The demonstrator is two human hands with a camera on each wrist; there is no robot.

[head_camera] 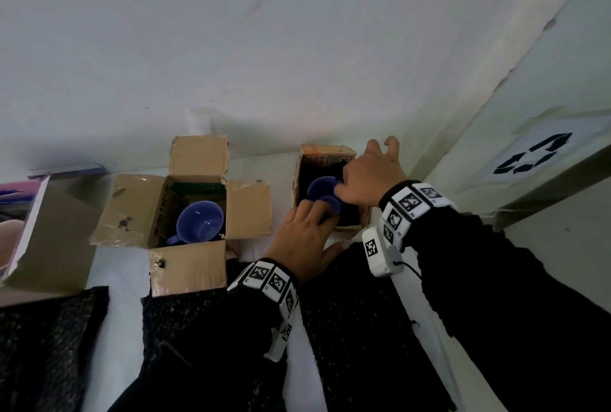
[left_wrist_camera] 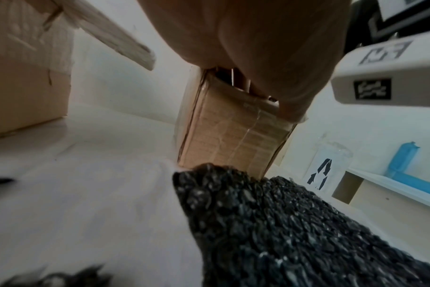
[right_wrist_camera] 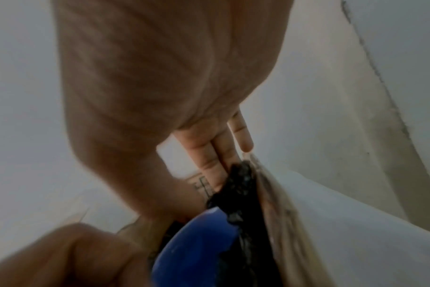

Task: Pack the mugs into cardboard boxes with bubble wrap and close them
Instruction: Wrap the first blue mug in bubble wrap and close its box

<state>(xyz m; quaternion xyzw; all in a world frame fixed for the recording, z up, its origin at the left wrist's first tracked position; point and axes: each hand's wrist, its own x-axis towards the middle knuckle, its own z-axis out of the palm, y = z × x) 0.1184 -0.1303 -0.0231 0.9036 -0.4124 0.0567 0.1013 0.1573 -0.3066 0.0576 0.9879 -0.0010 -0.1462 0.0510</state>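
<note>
A small cardboard box (head_camera: 327, 153) stands by the wall, lined with black bubble wrap (right_wrist_camera: 241, 184). A blue mug (head_camera: 319, 190) sits upright inside it. My right hand (head_camera: 350, 180) reaches in from the right. Its thumb and forefinger pinch the mug's rim (right_wrist_camera: 192, 252), and the other fingers lie along the wrap. My left hand (head_camera: 314, 223) hooks its fingers over the box's near wall (left_wrist_camera: 228, 136), with the thumb outside. To the left, a second blue mug (head_camera: 200, 221) lies tilted in a larger box (head_camera: 132, 210) whose flaps are spread.
Sheets of black bubble wrap (head_camera: 350, 312) lie on the white table in front of the boxes, with another sheet (head_camera: 49, 345) at the lower left. A third box (head_camera: 49, 229) stands at the far left. A white wall runs just behind, with a recycling sign (head_camera: 535, 153) on the right.
</note>
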